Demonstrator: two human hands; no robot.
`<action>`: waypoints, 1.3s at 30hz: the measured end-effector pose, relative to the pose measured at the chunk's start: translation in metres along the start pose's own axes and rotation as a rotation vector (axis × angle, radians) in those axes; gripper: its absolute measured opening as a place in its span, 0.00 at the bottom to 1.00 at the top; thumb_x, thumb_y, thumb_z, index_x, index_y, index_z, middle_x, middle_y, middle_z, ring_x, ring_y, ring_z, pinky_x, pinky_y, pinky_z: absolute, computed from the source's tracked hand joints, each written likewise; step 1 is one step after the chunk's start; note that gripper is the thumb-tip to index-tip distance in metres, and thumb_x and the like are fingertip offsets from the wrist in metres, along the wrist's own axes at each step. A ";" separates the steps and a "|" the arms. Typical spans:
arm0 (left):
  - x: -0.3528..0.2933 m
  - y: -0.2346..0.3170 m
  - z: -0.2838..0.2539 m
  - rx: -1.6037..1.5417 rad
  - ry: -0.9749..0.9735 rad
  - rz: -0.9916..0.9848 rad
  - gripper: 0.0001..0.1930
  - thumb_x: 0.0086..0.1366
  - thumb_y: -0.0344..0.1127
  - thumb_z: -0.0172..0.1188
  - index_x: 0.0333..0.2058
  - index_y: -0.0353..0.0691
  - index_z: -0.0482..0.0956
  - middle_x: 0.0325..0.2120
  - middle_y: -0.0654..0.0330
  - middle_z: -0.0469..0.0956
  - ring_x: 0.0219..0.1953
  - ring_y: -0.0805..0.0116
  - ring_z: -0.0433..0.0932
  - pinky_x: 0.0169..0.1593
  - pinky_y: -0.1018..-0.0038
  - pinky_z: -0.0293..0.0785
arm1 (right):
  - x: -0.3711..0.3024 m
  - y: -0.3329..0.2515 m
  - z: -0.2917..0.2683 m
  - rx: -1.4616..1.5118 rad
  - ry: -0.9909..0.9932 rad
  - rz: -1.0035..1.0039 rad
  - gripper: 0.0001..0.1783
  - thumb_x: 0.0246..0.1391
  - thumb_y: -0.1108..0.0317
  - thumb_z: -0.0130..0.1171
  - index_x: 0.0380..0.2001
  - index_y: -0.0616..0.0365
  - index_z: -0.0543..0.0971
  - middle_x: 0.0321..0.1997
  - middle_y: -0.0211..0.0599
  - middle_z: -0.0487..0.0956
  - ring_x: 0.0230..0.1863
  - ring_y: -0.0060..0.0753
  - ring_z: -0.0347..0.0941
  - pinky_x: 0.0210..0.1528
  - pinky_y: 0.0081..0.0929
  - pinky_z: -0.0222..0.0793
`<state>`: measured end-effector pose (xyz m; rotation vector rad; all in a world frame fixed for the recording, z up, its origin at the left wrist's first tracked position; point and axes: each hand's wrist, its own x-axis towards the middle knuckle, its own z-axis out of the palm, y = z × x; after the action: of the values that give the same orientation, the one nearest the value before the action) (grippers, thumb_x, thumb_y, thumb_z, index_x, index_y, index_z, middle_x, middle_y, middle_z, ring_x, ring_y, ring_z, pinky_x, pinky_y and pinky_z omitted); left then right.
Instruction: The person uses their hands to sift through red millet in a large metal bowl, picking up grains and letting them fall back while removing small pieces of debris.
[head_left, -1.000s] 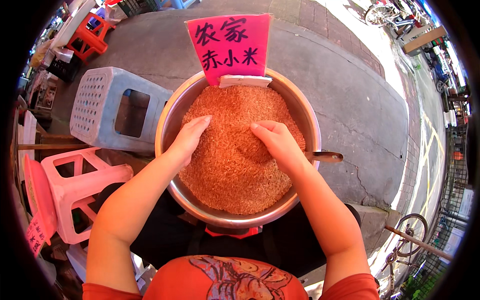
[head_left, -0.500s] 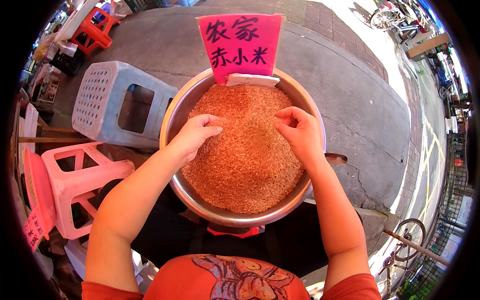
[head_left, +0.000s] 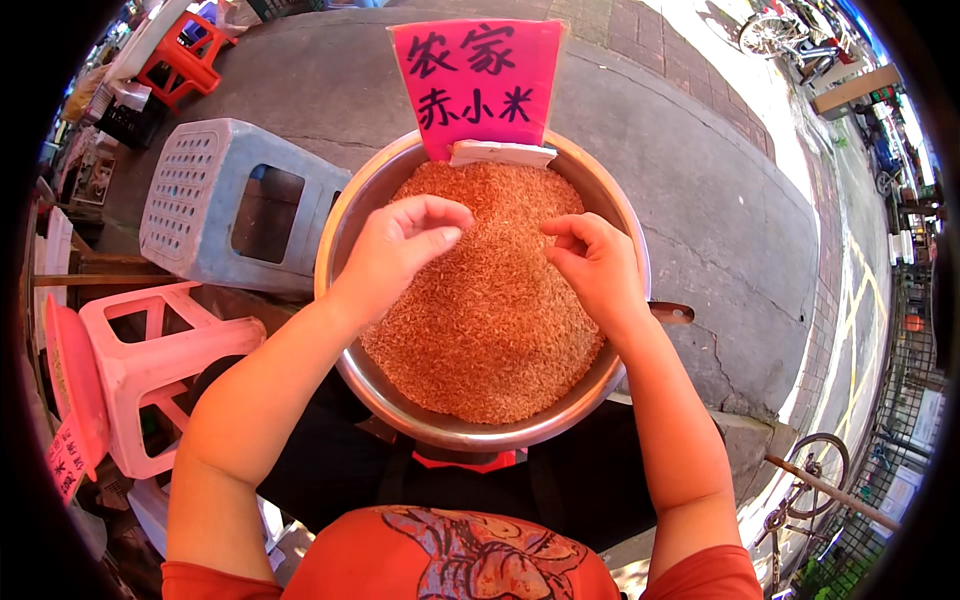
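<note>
A wide metal basin (head_left: 332,235) holds a heap of reddish-brown grain (head_left: 480,320). Over the left part of the heap is my left hand (head_left: 405,245), thumb and forefinger drawn together in a pinch. Whatever may be between those tips is too small to make out. My right hand (head_left: 598,255) hovers above the right side of the grain, its fingers curled toward the thumb; anything held there cannot be seen either. A bright pink sign (head_left: 480,80) with dark handwriting stands at the basin's far rim, with a white folded piece (head_left: 500,153) at its base.
To the left are a blue-grey plastic stool (head_left: 235,205), a pink stool (head_left: 150,350) and, farther off, a red stool (head_left: 185,60). A brown handle (head_left: 672,312) sticks out beside the basin's right rim. Grey pavement (head_left: 720,210) stretches right toward parked bicycles (head_left: 815,480).
My left hand has risen and shifted right, bringing its thumb and forefinger closer together. My right hand stays nearly where it was, with the fingers slightly shifted.
</note>
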<state>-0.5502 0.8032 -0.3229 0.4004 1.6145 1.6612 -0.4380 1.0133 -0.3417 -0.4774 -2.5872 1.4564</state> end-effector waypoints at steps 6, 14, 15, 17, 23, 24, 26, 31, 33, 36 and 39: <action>0.013 -0.039 -0.069 0.293 0.367 0.026 0.07 0.56 0.25 0.58 0.35 0.35 0.74 0.28 0.67 0.72 0.31 0.81 0.69 0.38 0.84 0.66 | -0.003 -0.004 -0.002 -0.025 -0.071 -0.072 0.09 0.45 0.73 0.62 0.33 0.62 0.78 0.25 0.39 0.79 0.28 0.30 0.76 0.33 0.26 0.71; 0.006 -0.038 -0.055 0.274 0.253 0.012 0.09 0.54 0.26 0.62 0.33 0.36 0.73 0.27 0.68 0.72 0.29 0.82 0.70 0.36 0.85 0.66 | 0.000 -0.004 -0.018 -0.120 0.065 0.112 0.08 0.47 0.67 0.62 0.27 0.60 0.77 0.22 0.36 0.78 0.25 0.32 0.74 0.30 0.28 0.68; 0.006 -0.038 -0.053 0.272 0.254 0.013 0.09 0.54 0.26 0.62 0.33 0.36 0.73 0.27 0.68 0.72 0.29 0.82 0.70 0.36 0.85 0.66 | 0.000 -0.002 -0.019 -0.142 0.071 0.137 0.09 0.48 0.65 0.62 0.27 0.60 0.78 0.22 0.36 0.78 0.24 0.33 0.74 0.30 0.29 0.68; 0.006 -0.039 -0.051 0.247 0.211 0.013 0.08 0.55 0.26 0.62 0.34 0.36 0.74 0.28 0.67 0.74 0.31 0.81 0.71 0.38 0.85 0.67 | 0.000 -0.001 -0.017 -0.186 0.063 0.130 0.10 0.50 0.63 0.60 0.27 0.60 0.78 0.22 0.39 0.78 0.25 0.37 0.74 0.30 0.32 0.68; 0.002 -0.046 -0.057 0.355 0.225 -0.110 0.16 0.60 0.33 0.59 0.46 0.33 0.73 0.40 0.61 0.75 0.44 0.76 0.72 0.49 0.79 0.66 | -0.015 -0.030 -0.028 -0.202 -0.393 -0.031 0.13 0.52 0.63 0.58 0.33 0.65 0.78 0.28 0.45 0.79 0.30 0.39 0.75 0.35 0.30 0.69; 0.001 -0.050 -0.060 0.358 0.237 -0.116 0.16 0.60 0.33 0.59 0.46 0.33 0.73 0.40 0.61 0.75 0.44 0.76 0.72 0.49 0.79 0.66 | -0.022 -0.041 -0.029 -0.130 -0.549 -0.070 0.14 0.53 0.63 0.58 0.34 0.65 0.79 0.31 0.46 0.79 0.33 0.41 0.76 0.37 0.32 0.70; 0.001 -0.053 -0.058 0.344 0.251 -0.183 0.22 0.62 0.38 0.57 0.52 0.31 0.69 0.45 0.59 0.73 0.51 0.71 0.68 0.55 0.75 0.61 | -0.042 -0.053 -0.029 -0.081 -0.840 -0.164 0.16 0.54 0.62 0.57 0.39 0.64 0.77 0.36 0.48 0.79 0.39 0.45 0.76 0.43 0.36 0.70; 0.004 -0.052 -0.042 0.301 0.219 -0.297 0.27 0.62 0.43 0.56 0.54 0.28 0.66 0.50 0.53 0.70 0.54 0.66 0.66 0.57 0.72 0.60 | -0.096 -0.041 0.023 -0.141 -1.140 -0.242 0.23 0.56 0.58 0.52 0.50 0.62 0.72 0.44 0.51 0.77 0.48 0.51 0.72 0.50 0.42 0.67; 0.006 -0.052 -0.041 0.334 0.158 -0.309 0.29 0.62 0.45 0.55 0.55 0.28 0.65 0.52 0.51 0.67 0.56 0.63 0.65 0.58 0.70 0.59 | -0.101 -0.035 0.033 -0.171 -1.124 -0.270 0.24 0.56 0.57 0.52 0.51 0.62 0.71 0.45 0.51 0.76 0.49 0.52 0.71 0.51 0.43 0.66; 0.009 -0.062 -0.046 0.462 0.215 -0.337 0.30 0.64 0.45 0.54 0.57 0.30 0.63 0.56 0.53 0.60 0.61 0.63 0.58 0.62 0.70 0.53 | -0.089 -0.037 0.030 -0.152 -1.095 -0.135 0.24 0.55 0.57 0.53 0.50 0.62 0.71 0.46 0.51 0.75 0.51 0.53 0.70 0.52 0.43 0.65; 0.007 -0.065 -0.049 0.468 0.206 -0.340 0.30 0.64 0.46 0.54 0.57 0.29 0.62 0.56 0.54 0.58 0.61 0.63 0.57 0.63 0.70 0.52 | -0.063 -0.054 0.002 -0.136 -1.012 -0.177 0.17 0.54 0.61 0.54 0.44 0.59 0.75 0.36 0.49 0.79 0.42 0.51 0.74 0.44 0.42 0.69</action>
<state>-0.5693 0.7671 -0.3936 0.1698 2.0973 1.0937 -0.3905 0.9638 -0.2943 0.6619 -3.3142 1.7504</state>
